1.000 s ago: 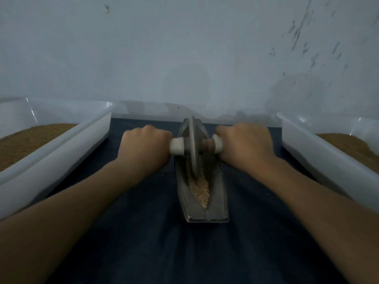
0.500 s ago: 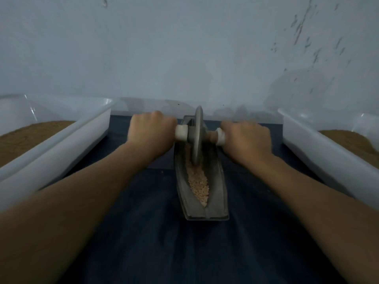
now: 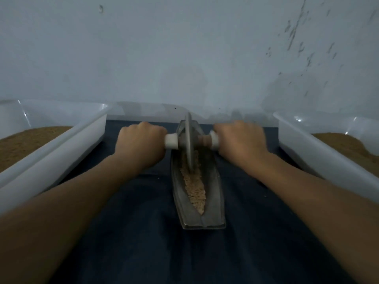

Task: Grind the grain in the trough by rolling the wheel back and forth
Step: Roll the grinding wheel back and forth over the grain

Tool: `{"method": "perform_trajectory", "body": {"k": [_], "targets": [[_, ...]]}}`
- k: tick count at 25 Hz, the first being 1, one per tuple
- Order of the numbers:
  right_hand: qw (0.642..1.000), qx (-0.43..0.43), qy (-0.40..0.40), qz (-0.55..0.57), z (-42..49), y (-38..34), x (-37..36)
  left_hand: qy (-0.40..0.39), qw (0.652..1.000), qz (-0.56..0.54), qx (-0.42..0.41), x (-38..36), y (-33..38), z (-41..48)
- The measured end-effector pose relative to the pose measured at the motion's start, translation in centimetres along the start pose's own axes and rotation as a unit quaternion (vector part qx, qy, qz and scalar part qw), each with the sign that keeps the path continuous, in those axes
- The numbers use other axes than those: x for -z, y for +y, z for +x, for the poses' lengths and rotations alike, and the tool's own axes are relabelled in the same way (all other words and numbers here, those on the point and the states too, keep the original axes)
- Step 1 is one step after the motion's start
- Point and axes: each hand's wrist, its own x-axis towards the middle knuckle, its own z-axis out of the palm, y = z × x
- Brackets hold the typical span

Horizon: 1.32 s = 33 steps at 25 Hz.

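With both hands, left hand [image 3: 141,146] and right hand [image 3: 240,143], clenched on the wheel [image 3: 188,143] handles at centre frame, uneven pressure risked tipping the wheel and spilling grain [image 3: 194,187] from the trough [image 3: 213,201].

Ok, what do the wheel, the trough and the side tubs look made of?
Probably metal: thin grey disc wheel and long grey boat-shaped trough, dull matt grey, hard thin edges. Likely plastic: left white rectangular tub and right white rectangular tub, smooth, faintly translucent, small glossy glints on the walls.
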Motion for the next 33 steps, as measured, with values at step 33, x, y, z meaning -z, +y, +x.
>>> {"method": "perform_trajectory", "body": {"k": [33], "targets": [[0.99,0.051,0.12,0.052,-6.0,0.9,0.7,0.111,0.984,0.035,-0.133,2.2,-0.7,-3.3]]}}
